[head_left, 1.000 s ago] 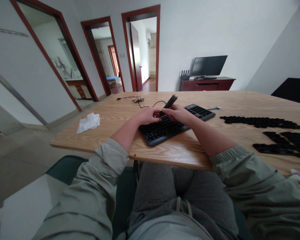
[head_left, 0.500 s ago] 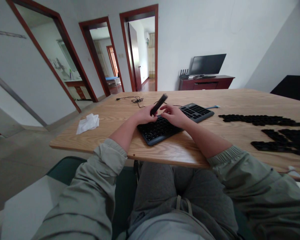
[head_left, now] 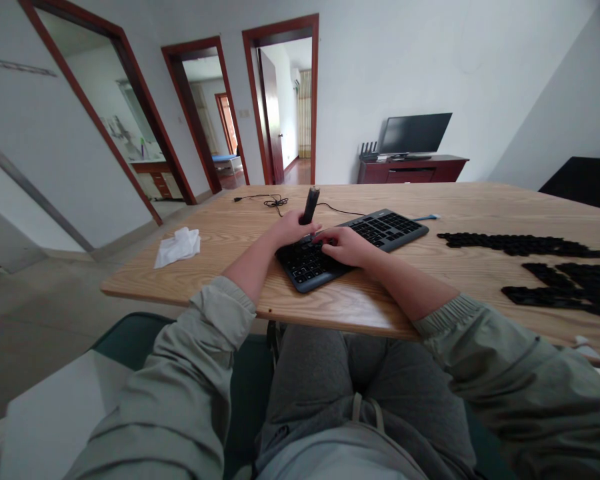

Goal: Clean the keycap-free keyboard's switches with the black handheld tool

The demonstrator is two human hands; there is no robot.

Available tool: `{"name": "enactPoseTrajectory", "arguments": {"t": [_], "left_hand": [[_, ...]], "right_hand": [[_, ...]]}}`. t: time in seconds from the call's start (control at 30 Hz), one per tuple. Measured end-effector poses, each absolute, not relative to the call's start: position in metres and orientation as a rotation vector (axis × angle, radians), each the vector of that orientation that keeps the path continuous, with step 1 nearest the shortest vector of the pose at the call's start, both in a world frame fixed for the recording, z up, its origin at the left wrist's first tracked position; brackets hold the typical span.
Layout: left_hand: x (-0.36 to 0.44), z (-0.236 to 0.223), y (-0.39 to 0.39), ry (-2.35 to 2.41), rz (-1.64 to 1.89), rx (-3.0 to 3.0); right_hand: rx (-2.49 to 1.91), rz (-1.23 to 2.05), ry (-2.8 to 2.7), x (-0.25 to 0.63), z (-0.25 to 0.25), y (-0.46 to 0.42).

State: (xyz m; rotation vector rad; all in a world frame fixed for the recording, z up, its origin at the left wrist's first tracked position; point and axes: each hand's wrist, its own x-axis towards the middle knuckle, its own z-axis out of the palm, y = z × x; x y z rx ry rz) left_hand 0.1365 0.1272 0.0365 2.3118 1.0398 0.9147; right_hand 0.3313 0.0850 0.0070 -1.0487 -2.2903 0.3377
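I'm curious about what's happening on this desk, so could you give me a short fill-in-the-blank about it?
The left hand holds a black stick-shaped tool nearly ____, while the right hand rests on the black keyboard.
Rows of black keycaps lie on the wooden table to the ____ of the keyboard.
A crumpled tissue on the table is ____.

Missing words: upright; right; white.
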Motion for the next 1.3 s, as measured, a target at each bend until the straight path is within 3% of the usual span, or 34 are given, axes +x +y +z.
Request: {"name": "enactPoseTrajectory", "arguments": {"t": [0.17, 0.47, 1.3], "left_hand": [[0.148, 0.037, 0.132, 0.91, 1.22, 1.969], [0.174, 0.052, 0.12, 0.756, 1.419, 1.459], [0.182, 0.052, 0.114, 0.9, 1.717, 1.169]], "right_hand": [[-1.094, 0.304, -2.32, 0.329, 0.008, 0.084], [-1.083, 0.237, -2.362, 0.33, 0.005, 0.083], [-1.087, 0.207, -2.419, 0.326, 0.0, 0.091]]}}
